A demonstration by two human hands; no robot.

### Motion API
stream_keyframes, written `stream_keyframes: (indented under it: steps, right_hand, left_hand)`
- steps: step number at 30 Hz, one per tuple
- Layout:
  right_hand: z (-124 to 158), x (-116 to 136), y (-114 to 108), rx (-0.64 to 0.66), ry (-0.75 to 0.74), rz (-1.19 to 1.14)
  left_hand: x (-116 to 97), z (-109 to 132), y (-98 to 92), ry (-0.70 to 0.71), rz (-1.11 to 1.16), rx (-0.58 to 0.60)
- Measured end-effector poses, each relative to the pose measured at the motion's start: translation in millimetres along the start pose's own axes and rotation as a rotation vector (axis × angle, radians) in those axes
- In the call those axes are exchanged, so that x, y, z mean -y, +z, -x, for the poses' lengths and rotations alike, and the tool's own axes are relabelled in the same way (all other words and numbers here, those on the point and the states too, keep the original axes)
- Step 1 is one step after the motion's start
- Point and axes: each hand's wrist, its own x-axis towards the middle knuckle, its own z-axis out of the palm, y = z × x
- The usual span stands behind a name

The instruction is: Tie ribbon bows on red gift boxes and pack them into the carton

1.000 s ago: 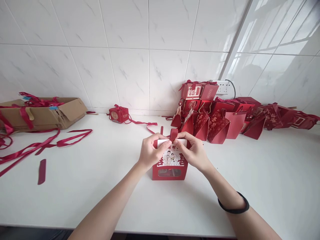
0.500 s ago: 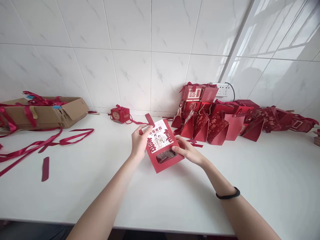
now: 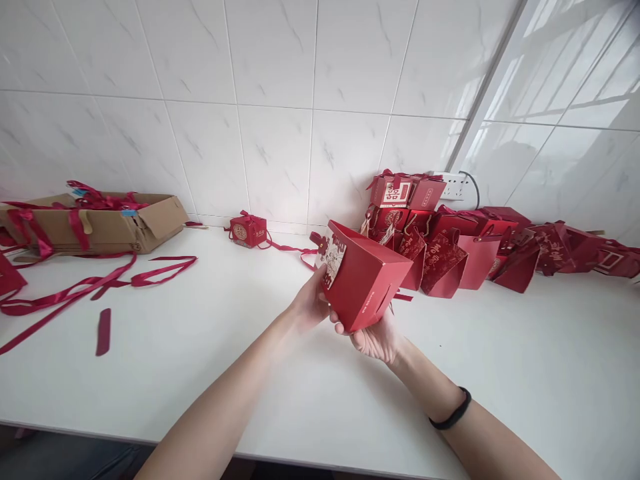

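Observation:
I hold a red gift box (image 3: 365,280) lifted above the white table (image 3: 200,347), tipped so that a plain red panel faces me and the printed front points left. My left hand (image 3: 310,303) grips its left side near the printed face. Cupped palm-up beneath the box, my right hand (image 3: 373,340) has its fingers curled round the lower edge. A short red ribbon tab sticks out at the box's upper left corner.
A row of red gift bags and boxes (image 3: 450,253) leans along the wall at the right. A small red box with ribbon (image 3: 247,230) stands near the wall. A cardboard box (image 3: 95,223) and loose red ribbons (image 3: 85,287) lie at the left.
The box stood on the table with both hands at its top ribbon; it has since been lifted, tilted and turned so a plain panel faces me, with my right hand now underneath.

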Motion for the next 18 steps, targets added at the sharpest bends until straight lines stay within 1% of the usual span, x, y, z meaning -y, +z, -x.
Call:
stream_keyframes:
  steps: [2, 3, 6, 7, 9, 10, 12, 14, 15, 16, 17, 18]
  right_hand:
    - [1, -3, 8, -0.006, -0.031, 0.033]
    - [1, -4, 11, -0.005, -0.036, 0.062]
    - [-1, -5, 15, -0.048, -0.013, 0.193]
    - [-2, -3, 15, -0.094, -0.018, 0.249]
    - [-4, 1, 11, -0.258, -0.090, 0.356]
    - [-5, 5, 7, -0.354, -0.151, 0.384]
    - [-6, 14, -2, -0.506, -0.300, 0.383]
    - [-4, 22, -10, -0.570, -0.461, 0.366]
    - [-3, 25, -12, -0.583, -0.540, 0.392]
    - [-2, 26, -14, -0.592, -0.609, 0.456]
    - [0, 26, -14, -0.595, -0.658, 0.547]
    - [1, 26, -13, -0.586, -0.688, 0.645]
  left_hand:
    - [0, 3, 0.6, -0.065, 0.071, 0.058]
    - [0, 4, 1.0, -0.090, 0.096, 0.064]
    - [-5, 4, 3.1, -0.085, 0.128, 0.051]
    - [-6, 4, 3.6, -0.077, 0.145, 0.037]
    - [-11, 4, 2.5, -0.027, 0.161, -0.041]
    - [-14, 4, 0.8, 0.023, 0.148, -0.108]
    - [-19, 5, -4.5, 0.181, 0.074, -0.271]
    - [-22, 6, -10.0, 0.364, -0.066, -0.420]
    - [-23, 7, -12.0, 0.446, -0.163, -0.470]
    - [-23, 8, -13.1, 0.513, -0.268, -0.494]
    - [-22, 9, -13.2, 0.562, -0.371, -0.491]
    - [-21, 10, -12.5, 0.591, -0.462, -0.458]
